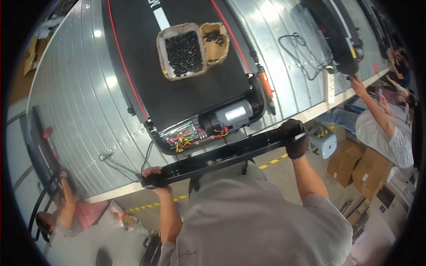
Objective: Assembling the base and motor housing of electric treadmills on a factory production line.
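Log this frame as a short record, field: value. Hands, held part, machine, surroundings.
left hand: grips left end of a long black panel
right hand: grips the panel's right end
machine: treadmill on a metal table
exposed: motor, circuit board
on deck: large open box and small open box, both with small dark parts
tool: orange power tool, right of treadmill
co-workers: one left, one right

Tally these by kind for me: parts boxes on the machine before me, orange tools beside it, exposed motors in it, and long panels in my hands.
Parts boxes: 2
Orange tool: 1
Motor: 1
Long panel: 1
Total: 5
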Demonstrator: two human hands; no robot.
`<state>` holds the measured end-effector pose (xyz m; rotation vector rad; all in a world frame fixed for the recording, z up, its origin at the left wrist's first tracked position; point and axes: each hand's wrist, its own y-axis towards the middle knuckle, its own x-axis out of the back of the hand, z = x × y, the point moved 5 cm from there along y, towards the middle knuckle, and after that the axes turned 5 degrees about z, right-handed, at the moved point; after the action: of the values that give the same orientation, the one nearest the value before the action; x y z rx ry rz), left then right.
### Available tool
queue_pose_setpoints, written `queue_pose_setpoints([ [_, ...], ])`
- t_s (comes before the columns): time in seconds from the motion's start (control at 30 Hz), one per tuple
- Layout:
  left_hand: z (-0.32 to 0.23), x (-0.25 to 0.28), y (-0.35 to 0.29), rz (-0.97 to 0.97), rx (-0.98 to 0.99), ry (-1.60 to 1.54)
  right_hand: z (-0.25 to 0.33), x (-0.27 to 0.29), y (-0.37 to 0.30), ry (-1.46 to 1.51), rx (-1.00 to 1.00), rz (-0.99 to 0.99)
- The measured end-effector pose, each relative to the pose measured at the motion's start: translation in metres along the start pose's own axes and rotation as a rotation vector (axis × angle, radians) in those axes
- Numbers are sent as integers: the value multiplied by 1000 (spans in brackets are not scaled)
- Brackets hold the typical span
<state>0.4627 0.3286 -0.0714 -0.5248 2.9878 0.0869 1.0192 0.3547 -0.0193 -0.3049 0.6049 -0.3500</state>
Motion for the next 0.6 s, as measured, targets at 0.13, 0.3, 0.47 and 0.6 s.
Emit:
queue_pose_setpoints([
  [0.13, -24, -45, -3, -12, -90, 309, 2, -21, 16, 65, 90, 105],
  [0.3, 4, -28, 11, -202, -5, 156, -20, -32, 34, -37, -26, -234],
  [0.47, 13, -24, 9, -215, 78, 94, -23, -29, 46, -120, -54, -169],
  [0.6, 23, -29, 12, -218, 80, 69, -29, -35, 45, -70, -46, -152],
])
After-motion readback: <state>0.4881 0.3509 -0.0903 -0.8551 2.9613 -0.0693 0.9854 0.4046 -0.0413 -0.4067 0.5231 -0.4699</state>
